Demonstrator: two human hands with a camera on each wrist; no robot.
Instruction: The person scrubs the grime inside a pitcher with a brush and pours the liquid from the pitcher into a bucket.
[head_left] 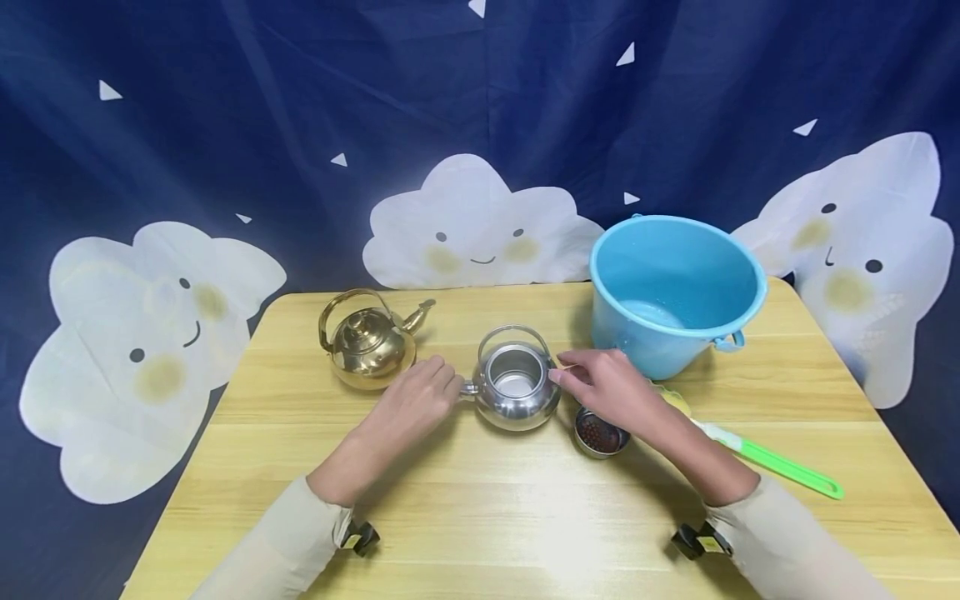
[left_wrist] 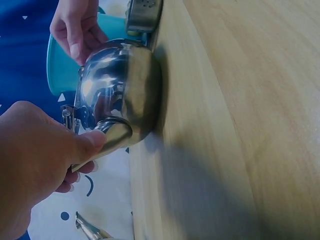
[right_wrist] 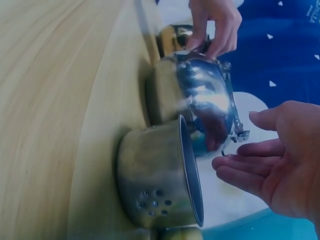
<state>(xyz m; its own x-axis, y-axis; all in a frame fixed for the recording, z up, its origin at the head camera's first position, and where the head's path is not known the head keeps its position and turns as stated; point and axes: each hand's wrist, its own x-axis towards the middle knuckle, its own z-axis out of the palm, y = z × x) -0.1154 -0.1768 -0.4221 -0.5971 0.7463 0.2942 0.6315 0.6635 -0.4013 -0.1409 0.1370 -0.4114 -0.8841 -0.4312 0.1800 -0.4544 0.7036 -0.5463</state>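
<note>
A lidless silver teapot stands mid-table with its hoop handle raised. My left hand pinches its spout; the thumb lies along the spout in the left wrist view. My right hand is beside the pot's other side, fingers loosely extended and thumb apart, near the handle's hinge with nothing held. Just in front of the right hand sits a small metal strainer cup with holes in its wall. To the left of the left hand is a gold teapot, lid on.
A light blue bucket stands at the back right. Partly behind the right forearm lies a brush with a green handle, close to a yellow item. A dark blue cloud-print curtain hangs behind the table.
</note>
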